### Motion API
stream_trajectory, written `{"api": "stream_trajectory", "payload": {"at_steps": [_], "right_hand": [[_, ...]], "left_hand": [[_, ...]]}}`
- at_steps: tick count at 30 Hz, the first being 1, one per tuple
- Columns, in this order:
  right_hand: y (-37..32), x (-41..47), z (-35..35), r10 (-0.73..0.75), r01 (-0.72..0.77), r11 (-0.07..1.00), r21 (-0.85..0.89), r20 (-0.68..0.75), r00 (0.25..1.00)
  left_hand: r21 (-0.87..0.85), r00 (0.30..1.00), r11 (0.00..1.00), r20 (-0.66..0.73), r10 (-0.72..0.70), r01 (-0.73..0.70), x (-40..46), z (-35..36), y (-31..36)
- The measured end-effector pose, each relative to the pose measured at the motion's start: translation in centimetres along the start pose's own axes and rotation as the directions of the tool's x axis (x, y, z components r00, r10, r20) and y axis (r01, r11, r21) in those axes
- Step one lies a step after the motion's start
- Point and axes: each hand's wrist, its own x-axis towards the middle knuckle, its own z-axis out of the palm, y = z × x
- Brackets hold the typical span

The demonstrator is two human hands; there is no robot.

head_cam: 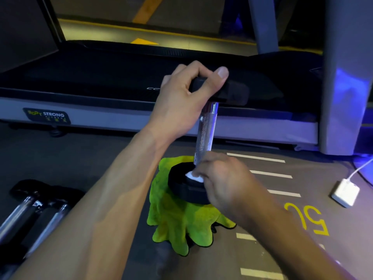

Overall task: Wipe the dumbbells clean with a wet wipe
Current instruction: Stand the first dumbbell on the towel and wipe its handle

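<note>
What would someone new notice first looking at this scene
The bright green cloth on the floor in the centre stands out first, with a dumbbell standing on end on it. The left hand grips the dumbbell's top weight while the right hand presses a white wet wipe onto the bottom weight by the handle. Behind runs a treadmill; more dumbbells lie at lower left.

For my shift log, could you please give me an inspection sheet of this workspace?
Surface: grey floor with white and yellow markings.
Job's things: dumbbell standing on end on green cloth; white wet wipe against lower weight.
Clutter: two more dumbbells lying at left.
Grippers: left hand grips top weight; right hand pinches the wipe.
Cables: white adapter with white cable.
Surroundings: treadmill behind.
</note>
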Motion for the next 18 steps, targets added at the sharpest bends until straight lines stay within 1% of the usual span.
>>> {"api": "stream_trajectory", "payload": {"at_steps": [3,6,8,9,10,11,12,13,14,15,16,18], "right_hand": [[-1.3,0.8,0.8,0.039,-0.039,0.999,-0.032,0.0,0.999],[0.3,0.5,0.6,0.047,-0.048,0.997,0.055,0.007,0.999],[2.0,0.0,0.2,0.092,-0.088,0.991,0.101,-0.031,0.995],[2.6,-0.3,0.1,0.116,-0.102,0.986,0.131,-0.105,0.988],[3.0,-0.5,0.0,0.126,-0.087,0.982,0.167,-0.24,0.962],[3.2,-0.7,0.0,0.133,-0.056,0.978,0.202,-0.389,0.912],[3.1,-0.9,0.3,0.131,-0.03,0.978,0.207,-0.495,0.859],[3.0,-1.0,1.0,0.098,0.0,0.984,0.177,-0.542,0.835],[3.1,-1.1,1.8,0.051,0.032,0.989,0.146,-0.531,0.846],[3.2,-1.0,2.5,0.006,0.071,0.988,0.137,-0.492,0.871],[3.4,-0.9,2.8,-0.015,0.089,0.986,0.144,-0.449,0.893],[3.7,-0.4,2.7,-0.03,0.09,0.988,0.129,-0.403,0.915]], "left_hand": [[0.008,1.0,1.0,0.012,0.013,-0.013,0.0,-0.1,-0.1],[-0.008,1.0,1.0,-0.004,0.014,-0.014,0.0,-0.5,-0.4],[-0.013,1.0,1.0,0.006,0.007,-0.007,0.0,-0.5,-0.3],[-0.013,1.0,1.0,0.014,0.0,0.0,0.0,-0.4,-0.3],[-0.012,1.0,1.0,0.019,-0.006,0.006,0.1,-0.4,-0.3],[-0.013,1.0,1.0,0.019,-0.01,0.01,0.2,-0.3,-0.3],[-0.016,1.0,1.0,0.011,-0.013,0.013,0.2,-0.4,-0.3],[-0.019,1.0,1.0,0.001,-0.013,0.013,0.3,-0.4,-0.3],[-0.021,1.0,1.0,-0.007,-0.01,0.01,0.3,-0.4,-0.4],[-0.023,1.0,1.0,-0.012,-0.006,0.006,0.3,-0.3,-0.5],[-0.024,1.0,1.0,-0.01,-0.007,0.007,0.3,-0.4,-0.4],[-0.03,1.0,0.999,0.001,-0.02,0.02,0.2,-0.4,-0.3]]}}
